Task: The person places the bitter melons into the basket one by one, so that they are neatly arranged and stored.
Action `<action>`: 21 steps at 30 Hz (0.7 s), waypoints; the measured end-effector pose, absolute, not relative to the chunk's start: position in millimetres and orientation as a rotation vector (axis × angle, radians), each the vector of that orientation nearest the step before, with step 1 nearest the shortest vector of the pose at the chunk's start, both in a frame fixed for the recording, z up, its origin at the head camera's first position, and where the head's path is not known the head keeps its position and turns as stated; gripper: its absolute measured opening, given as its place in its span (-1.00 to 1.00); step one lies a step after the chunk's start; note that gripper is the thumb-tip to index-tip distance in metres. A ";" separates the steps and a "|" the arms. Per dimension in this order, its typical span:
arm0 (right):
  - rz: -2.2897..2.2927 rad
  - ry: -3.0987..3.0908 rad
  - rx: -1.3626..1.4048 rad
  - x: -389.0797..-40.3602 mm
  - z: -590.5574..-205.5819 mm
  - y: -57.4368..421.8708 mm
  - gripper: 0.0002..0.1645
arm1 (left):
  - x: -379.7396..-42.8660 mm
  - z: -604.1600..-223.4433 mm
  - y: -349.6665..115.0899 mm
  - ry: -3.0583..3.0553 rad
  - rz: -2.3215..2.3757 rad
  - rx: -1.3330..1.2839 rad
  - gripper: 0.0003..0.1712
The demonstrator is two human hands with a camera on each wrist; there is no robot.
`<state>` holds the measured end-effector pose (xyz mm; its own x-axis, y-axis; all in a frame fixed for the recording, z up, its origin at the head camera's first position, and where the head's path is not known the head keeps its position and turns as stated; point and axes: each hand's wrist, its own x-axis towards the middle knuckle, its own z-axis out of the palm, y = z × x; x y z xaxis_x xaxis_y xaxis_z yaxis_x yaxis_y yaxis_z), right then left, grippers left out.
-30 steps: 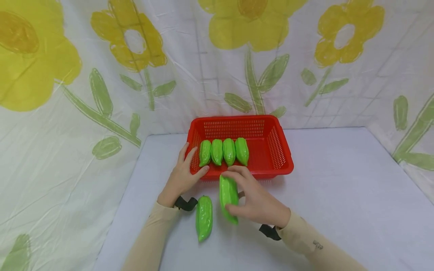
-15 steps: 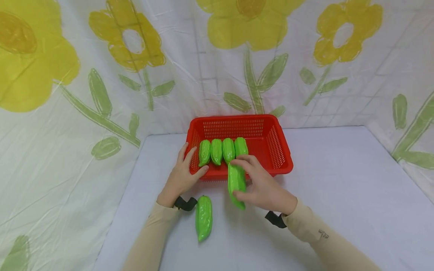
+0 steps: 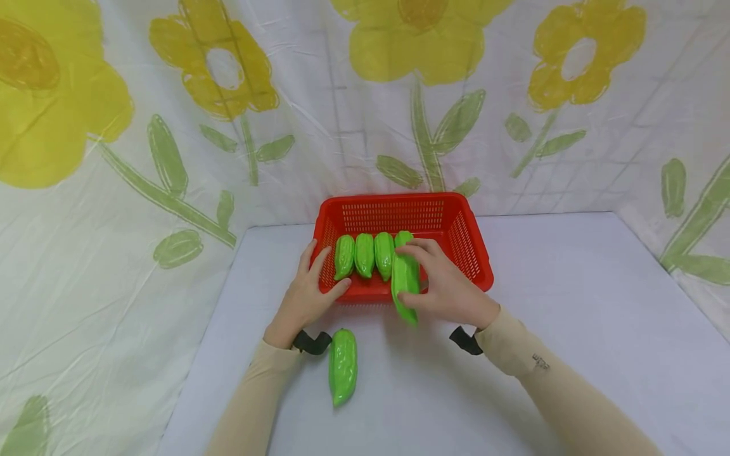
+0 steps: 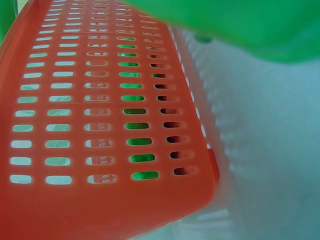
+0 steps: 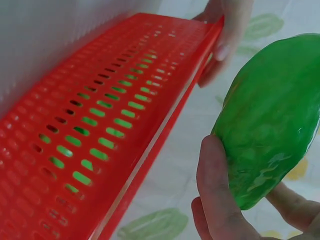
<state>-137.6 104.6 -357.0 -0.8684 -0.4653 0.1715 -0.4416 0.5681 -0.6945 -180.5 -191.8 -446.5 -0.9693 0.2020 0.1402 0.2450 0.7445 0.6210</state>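
My right hand [image 3: 450, 288] holds a light-green bitter melon [image 3: 405, 285] lengthwise, thumb near its lower, pointed end and fingers at its upper end. It is over the front rim of the red plastic basket [image 3: 376, 290], overlapping the rightmost of the melons inside. In the right wrist view the gripped bitter melon [image 5: 270, 120] is beside the slotted basket wall [image 5: 95, 115]. My left hand [image 3: 305, 297] rests at the basket's front left corner, fingers spread over the left rim and thumb on the front rim. Inside, several bitter melons [image 3: 365, 256] lie side by side in a row.
One more bitter melon [image 3: 343, 367] lies on the white table [image 3: 547, 285] in front of the basket, beside the left wrist. A curtain [image 3: 365, 126] with printed yellow flowers hangs right behind the basket. The basket's right part shows bare red bottom.
My right hand has carried the bitter melon up and to the right, from in front of the basket to over its front rim. The left hand has stayed on the corner.
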 end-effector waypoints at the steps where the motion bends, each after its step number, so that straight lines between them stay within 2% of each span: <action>1: -1.206 2.754 -0.791 -140.4 -356.3 104.5 -0.18 | -180.4 -446.6 -191.8 -2.874 -1.038 -0.370 0.02; 21: -1.068 2.752 -0.671 -191.3 -342.4 102.2 -0.15 | -179.6 -447.0 -191.9 -2.873 -1.037 -0.373 0.03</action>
